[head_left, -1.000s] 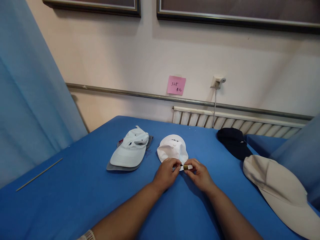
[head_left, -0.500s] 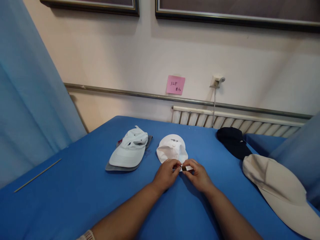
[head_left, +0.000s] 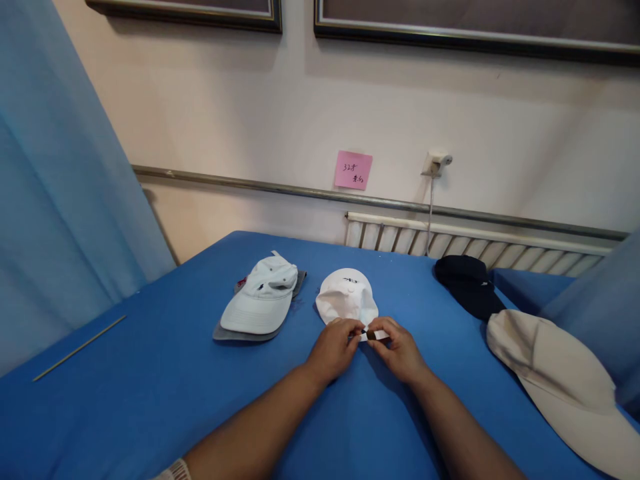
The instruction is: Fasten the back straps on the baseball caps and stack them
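Note:
A white cap [head_left: 346, 298] with dark lettering lies in the middle of the blue-covered table, its back strap toward me. At the strap's left part, my left hand [head_left: 334, 345] is closed in a pinch. My right hand [head_left: 399, 348] pinches the strap's right part, where a small dark piece shows at the fingertips. The two hands almost meet, and the fingers partly hide the strap and its fastening. Left of them, a pale cap [head_left: 263, 297] with a small dark emblem rests on top of a grey cap [head_left: 235, 335].
On the right lie a black cap [head_left: 467, 283] and a large beige cap [head_left: 555, 373], touching. A thin stick [head_left: 80, 348] lies at the left of the blue table cover [head_left: 165, 400]. Behind stand a radiator [head_left: 390, 235] and a metal rail [head_left: 280, 189]; a blue curtain [head_left: 65, 180] hangs left.
Both hands keep their pinch on the white cap's strap; the fingertips have shifted very slightly. The whole view has moved a little, and the other caps lie as before.

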The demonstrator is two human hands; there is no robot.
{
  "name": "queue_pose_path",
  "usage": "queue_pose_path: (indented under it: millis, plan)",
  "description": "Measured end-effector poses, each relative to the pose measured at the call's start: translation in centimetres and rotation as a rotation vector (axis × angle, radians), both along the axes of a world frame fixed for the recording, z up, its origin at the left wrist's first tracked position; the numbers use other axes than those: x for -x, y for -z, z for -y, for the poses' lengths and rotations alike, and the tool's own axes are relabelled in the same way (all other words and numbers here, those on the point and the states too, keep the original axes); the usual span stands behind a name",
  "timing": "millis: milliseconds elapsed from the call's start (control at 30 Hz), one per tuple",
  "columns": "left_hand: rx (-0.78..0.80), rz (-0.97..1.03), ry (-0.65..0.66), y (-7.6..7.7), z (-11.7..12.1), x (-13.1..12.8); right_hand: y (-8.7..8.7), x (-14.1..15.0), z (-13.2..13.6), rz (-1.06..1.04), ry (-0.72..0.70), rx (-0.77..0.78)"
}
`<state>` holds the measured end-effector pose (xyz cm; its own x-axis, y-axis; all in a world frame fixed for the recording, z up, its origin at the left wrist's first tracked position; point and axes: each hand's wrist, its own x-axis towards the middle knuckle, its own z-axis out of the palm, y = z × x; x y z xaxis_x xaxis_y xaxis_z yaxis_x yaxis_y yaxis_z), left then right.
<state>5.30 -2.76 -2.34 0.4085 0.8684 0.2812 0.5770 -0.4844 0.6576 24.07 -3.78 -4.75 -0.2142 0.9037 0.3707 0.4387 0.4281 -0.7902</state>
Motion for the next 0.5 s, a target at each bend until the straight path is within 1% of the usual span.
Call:
queue_pose_path:
  millis: [300, 500]
  plan:
    - [0.021, -0.002, 0.033, -0.46, 0.35, -0.03, 0.09, 0.29, -0.05, 0.041, -0.008, -0.031]
    - [0.041, -0.039, 0.003, -0.65, 0.31, -0.25, -0.11, 0.55, 0.04, 0.113, -0.005, -0.055]
